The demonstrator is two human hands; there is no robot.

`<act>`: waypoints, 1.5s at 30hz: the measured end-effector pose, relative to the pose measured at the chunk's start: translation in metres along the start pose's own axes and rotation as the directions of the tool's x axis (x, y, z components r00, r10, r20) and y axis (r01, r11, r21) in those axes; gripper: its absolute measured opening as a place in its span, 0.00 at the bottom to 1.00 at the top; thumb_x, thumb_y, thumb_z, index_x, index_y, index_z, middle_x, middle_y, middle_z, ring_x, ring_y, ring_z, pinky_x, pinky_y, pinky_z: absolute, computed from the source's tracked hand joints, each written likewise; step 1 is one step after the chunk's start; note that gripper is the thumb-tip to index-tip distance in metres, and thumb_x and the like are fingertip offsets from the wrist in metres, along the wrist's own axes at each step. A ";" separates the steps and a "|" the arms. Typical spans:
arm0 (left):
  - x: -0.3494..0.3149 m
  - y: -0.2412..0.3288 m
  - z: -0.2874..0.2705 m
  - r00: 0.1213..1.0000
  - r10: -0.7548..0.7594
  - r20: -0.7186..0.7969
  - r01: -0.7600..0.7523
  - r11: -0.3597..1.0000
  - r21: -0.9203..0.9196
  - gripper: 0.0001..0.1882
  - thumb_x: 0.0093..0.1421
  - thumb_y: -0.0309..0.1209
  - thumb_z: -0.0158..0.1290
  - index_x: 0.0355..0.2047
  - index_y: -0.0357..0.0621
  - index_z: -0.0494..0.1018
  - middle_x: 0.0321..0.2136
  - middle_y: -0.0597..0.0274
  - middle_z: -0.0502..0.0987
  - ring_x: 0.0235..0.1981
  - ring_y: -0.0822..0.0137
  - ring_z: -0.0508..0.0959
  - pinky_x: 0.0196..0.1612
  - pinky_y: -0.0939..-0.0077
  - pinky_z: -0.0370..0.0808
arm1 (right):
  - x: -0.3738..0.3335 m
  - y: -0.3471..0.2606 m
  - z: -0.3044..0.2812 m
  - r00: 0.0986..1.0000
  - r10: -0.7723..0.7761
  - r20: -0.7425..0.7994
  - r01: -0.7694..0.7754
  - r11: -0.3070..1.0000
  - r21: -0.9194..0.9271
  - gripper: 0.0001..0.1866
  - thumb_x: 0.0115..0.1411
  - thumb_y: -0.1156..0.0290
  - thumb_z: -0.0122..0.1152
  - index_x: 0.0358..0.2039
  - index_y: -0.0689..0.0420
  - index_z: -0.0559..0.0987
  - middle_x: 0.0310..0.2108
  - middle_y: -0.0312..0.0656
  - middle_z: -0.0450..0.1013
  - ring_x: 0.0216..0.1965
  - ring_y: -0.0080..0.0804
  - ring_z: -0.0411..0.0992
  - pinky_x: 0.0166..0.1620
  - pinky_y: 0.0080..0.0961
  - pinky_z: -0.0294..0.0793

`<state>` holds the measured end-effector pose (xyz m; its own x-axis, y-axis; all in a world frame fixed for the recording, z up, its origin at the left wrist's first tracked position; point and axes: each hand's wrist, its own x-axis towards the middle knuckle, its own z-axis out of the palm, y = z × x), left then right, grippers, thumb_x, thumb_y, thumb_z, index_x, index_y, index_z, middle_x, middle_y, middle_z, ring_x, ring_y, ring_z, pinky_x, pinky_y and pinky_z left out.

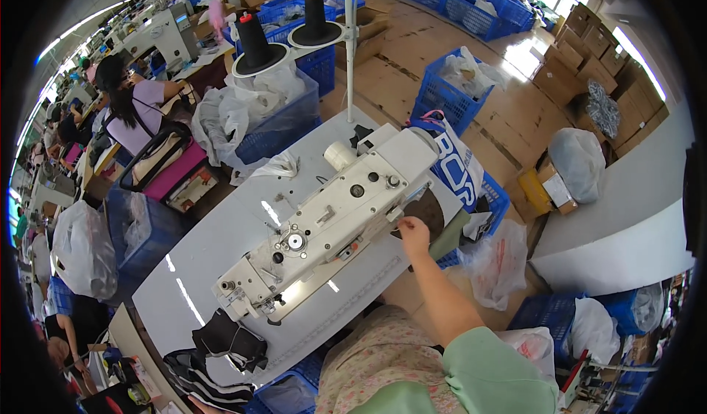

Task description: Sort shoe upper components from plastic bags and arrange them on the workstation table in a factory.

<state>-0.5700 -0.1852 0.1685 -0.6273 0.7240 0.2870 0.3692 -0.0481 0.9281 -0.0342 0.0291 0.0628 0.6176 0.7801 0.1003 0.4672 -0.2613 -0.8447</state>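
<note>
Head view is filled in its middle by a white sewing machine [331,219], which is mounted on a pale table [184,270]. The right hand [414,237] is held close beside the right end of the machine, near a dark brown piece [427,212]. Its fingers are bent together, but whether something is pinched between them cannot be told. Of the left hand [203,407], only a small part is seen at the lower edge, just beside a black-and-white striped cloth [210,381]; its grip is hidden and cannot be judged. A folded black cloth [230,340] is placed at the left end of the machine, on the table's near corner. Behind the table, two black thread cones [258,42] are supported on a stand, and a blue crate [451,105] is filled with pale plastic.
</note>
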 end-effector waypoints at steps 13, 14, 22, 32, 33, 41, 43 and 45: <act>0.022 -0.004 -0.049 0.715 -0.694 -0.079 0.347 0.450 -0.823 0.29 0.61 0.51 0.42 0.57 0.48 0.63 0.55 0.61 0.68 0.57 0.60 0.65 0.61 0.64 0.59 | -0.115 -0.031 0.026 0.785 -0.145 0.602 0.101 0.989 0.107 0.06 0.55 0.74 0.56 0.34 0.58 0.76 0.23 0.35 0.71 0.23 0.22 0.69 0.29 0.19 0.70; 0.024 -0.014 -0.059 0.692 -0.713 -0.111 0.362 0.476 -0.802 0.28 0.62 0.50 0.41 0.58 0.48 0.62 0.55 0.60 0.68 0.56 0.59 0.65 0.60 0.63 0.60 | -0.148 -0.059 0.041 0.660 -0.182 0.729 0.166 0.982 0.094 0.06 0.55 0.73 0.57 0.34 0.58 0.76 0.25 0.37 0.73 0.25 0.24 0.70 0.31 0.20 0.71; 0.042 -0.148 -0.125 0.376 -0.834 -0.403 0.500 0.549 -0.670 0.37 0.52 0.52 0.57 0.50 0.31 0.66 0.47 0.48 0.72 0.44 0.55 0.74 0.48 0.62 0.72 | -0.298 -0.205 0.194 0.061 -0.624 0.779 0.394 0.732 0.556 0.08 0.55 0.72 0.52 0.35 0.58 0.75 0.33 0.45 0.71 0.35 0.46 0.71 0.38 0.37 0.71; 0.045 -0.136 -0.100 0.809 0.242 -0.536 0.378 0.485 0.789 0.24 0.54 0.32 0.57 0.48 0.31 0.67 0.44 0.47 0.72 0.40 0.57 0.75 0.41 0.69 0.73 | -0.312 -0.223 0.250 -0.210 -0.533 0.820 0.895 0.233 0.381 0.04 0.50 0.73 0.50 0.26 0.56 0.73 0.32 0.41 0.67 0.39 0.39 0.67 0.38 0.35 0.71; 0.043 -0.121 -0.088 0.867 -0.102 -0.489 0.402 0.724 0.561 0.19 0.55 0.31 0.56 0.44 0.32 0.70 0.38 0.51 0.74 0.37 0.61 0.75 0.38 0.73 0.72 | -0.310 -0.220 0.250 -0.205 -0.534 0.821 0.902 0.222 0.370 0.04 0.49 0.73 0.51 0.27 0.56 0.73 0.32 0.41 0.67 0.39 0.39 0.67 0.38 0.34 0.71; 0.028 -0.098 0.010 0.649 -0.731 0.210 0.761 0.625 -0.174 0.35 0.52 0.48 0.59 0.48 0.28 0.67 0.44 0.52 0.74 0.42 0.64 0.73 0.44 0.76 0.69 | -0.316 -0.214 0.230 -0.208 -0.676 0.707 0.681 0.419 0.600 0.07 0.45 0.75 0.55 0.26 0.59 0.69 0.29 0.47 0.67 0.34 0.47 0.67 0.38 0.40 0.71; 0.036 -0.094 0.012 0.403 -0.864 0.303 0.914 0.393 -0.098 0.29 0.55 0.44 0.56 0.48 0.32 0.67 0.42 0.55 0.75 0.42 0.65 0.74 0.46 0.71 0.69 | -0.313 -0.210 0.221 -0.147 -0.836 0.529 0.608 0.346 0.715 0.06 0.48 0.75 0.53 0.26 0.60 0.67 0.28 0.48 0.67 0.33 0.50 0.67 0.41 0.42 0.70; 0.000 -0.160 -0.010 0.595 -0.678 0.432 0.803 0.481 -0.351 0.26 0.58 0.42 0.53 0.50 0.35 0.66 0.47 0.56 0.73 0.45 0.64 0.74 0.49 0.70 0.69 | -0.324 -0.234 0.204 -0.165 -0.852 0.497 0.504 0.360 0.785 0.05 0.50 0.75 0.52 0.27 0.60 0.67 0.27 0.49 0.67 0.33 0.51 0.67 0.46 0.42 0.69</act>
<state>-0.6358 -0.1849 0.0225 -0.3273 0.7607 -0.5606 -0.5668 0.3166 0.7606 -0.4728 -0.0467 0.1204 -0.8146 0.3761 0.4415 -0.0171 0.7453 -0.6665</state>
